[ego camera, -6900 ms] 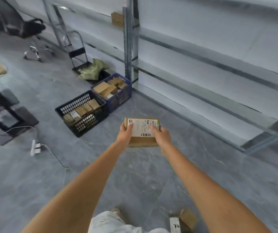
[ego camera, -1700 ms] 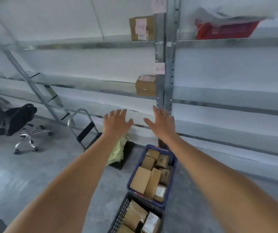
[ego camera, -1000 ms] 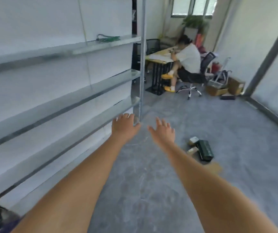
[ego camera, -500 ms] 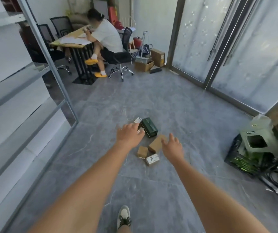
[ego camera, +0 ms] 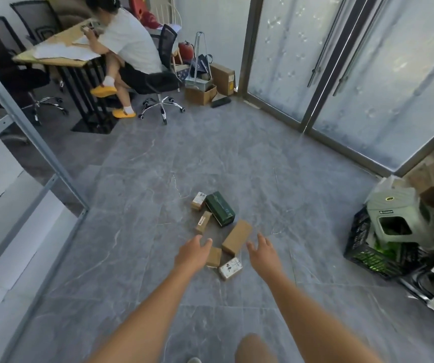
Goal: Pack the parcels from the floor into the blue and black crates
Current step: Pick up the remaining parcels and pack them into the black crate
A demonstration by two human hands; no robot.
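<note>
Bare-skinned, both hands reaching forward over the grey tiled floor (ego camera: 137,179), holding nothing. Left hand (ego camera: 193,254) hovering with fingers relaxed and loosely spread, overlapping a small brown parcel (ego camera: 214,257) in view; contact not discernible. Right hand (ego camera: 263,254) hovering with fingers straight and spread, just right of a larger brown parcel (ego camera: 237,237). Lying between the two hands, nearest the camera, a white-labelled parcel (ego camera: 230,268). Lying farther out on the floor, a slim brown parcel (ego camera: 203,222), a dark green box (ego camera: 220,209) and a small labelled parcel (ego camera: 198,201) beside it. Standing well apart at the right edge, a black crate (ego camera: 367,254) carrying a pale green plastic stool (ego camera: 394,216). Sitting at far left, a person in a white shirt (ego camera: 129,40) on an office chair at a wooden table (ego camera: 53,57). Running along the right, frosted glass doors (ego camera: 367,74).
</note>
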